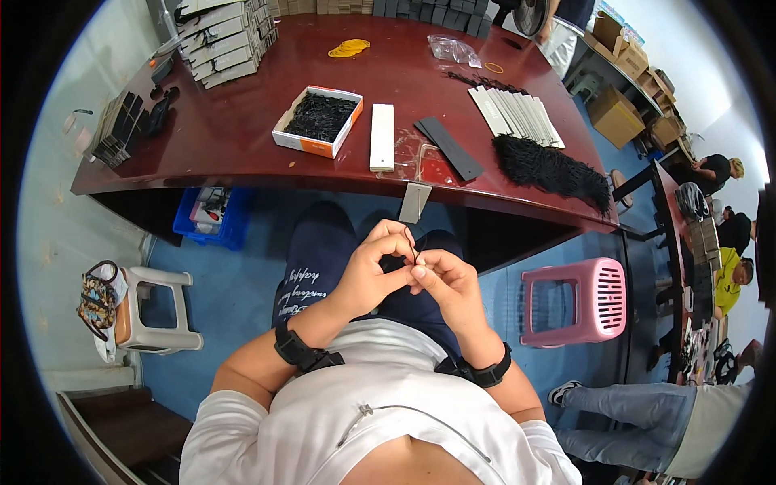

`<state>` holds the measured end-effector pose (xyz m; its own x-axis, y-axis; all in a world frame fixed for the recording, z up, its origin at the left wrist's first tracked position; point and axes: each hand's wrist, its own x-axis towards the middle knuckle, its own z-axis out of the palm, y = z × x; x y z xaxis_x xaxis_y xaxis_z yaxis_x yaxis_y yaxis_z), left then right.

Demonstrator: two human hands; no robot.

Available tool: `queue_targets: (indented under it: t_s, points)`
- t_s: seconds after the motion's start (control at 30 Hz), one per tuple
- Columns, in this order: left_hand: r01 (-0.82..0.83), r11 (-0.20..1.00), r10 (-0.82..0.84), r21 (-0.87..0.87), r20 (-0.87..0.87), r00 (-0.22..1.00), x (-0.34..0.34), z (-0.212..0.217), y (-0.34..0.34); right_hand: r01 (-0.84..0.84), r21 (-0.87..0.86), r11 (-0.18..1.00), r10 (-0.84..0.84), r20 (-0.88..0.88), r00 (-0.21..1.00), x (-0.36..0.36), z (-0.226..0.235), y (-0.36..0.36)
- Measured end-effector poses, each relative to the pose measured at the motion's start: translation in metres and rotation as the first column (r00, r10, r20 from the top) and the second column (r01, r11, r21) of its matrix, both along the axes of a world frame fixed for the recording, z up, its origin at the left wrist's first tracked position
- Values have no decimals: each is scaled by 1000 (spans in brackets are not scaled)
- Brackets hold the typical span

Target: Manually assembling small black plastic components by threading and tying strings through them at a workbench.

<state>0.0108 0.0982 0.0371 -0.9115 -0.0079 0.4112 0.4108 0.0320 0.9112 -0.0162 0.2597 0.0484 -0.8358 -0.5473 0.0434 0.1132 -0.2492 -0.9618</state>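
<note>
Close together above my lap, my left hand [373, 265] and my right hand [454, 289] are both closed in a pinch on a thin black cord [415, 250]. The cord loops up between the fingertips; its ends are hidden by my fingers. Just beyond, a grey-beige card tag [415, 204] hangs at the table's front edge, apart from my hands as far as I can tell. On the table lie a white card stack [382, 137], dark grey card strips [449, 150] and an orange-and-white box [323, 149] full of black cords [314, 115].
The dark red table [242, 145] carries fanned pale tags [517, 117], a black cord bundle [551, 171], yellow bands [349, 48] and stacked tags [230, 44]. A pink stool [574, 301] stands right, a beige stool [159, 309] left. People are at the right.
</note>
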Motion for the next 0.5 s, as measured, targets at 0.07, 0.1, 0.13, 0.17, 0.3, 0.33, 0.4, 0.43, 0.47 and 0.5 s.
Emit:
queue_targets:
  t_s: [0.07,0.1,0.13,0.17,0.3,0.33,0.4,0.43,0.47,0.5]
  points:
    - [192,938,-238,287,134,962,1,-4,-1,16,60,998,-15,-25,1000,-1,-2,6]
    - [194,939,-240,285,136,961,1,-3,-2,33,120,992,-27,-51,998,-2,-2,9]
    - [236,890,-333,389,202,921,1,0,-4,36,118,992,-30,-49,998,-2,0,10]
    - [261,831,-425,491,258,868,1,2,-5,71,210,975,-44,-133,990,-1,6,10]
    - [158,813,-406,560,352,843,-5,1,-7,110,331,937,-30,-240,970,-1,10,13]
    - [160,814,-408,558,354,842,-6,-1,-8,91,357,930,-4,-237,971,-1,10,14]
    - [83,774,-410,628,397,821,-10,-2,-10,85,363,928,-4,-217,976,-3,7,18]
    - [87,776,-411,625,397,821,-12,-1,-13,76,372,925,-1,-197,981,-5,5,20]
    - [84,704,-463,705,366,807,-15,0,-17,81,368,926,-7,-197,980,-5,3,22]
    - [79,624,-512,777,331,793,-18,1,-20,93,356,930,-22,-199,980,-6,1,23]
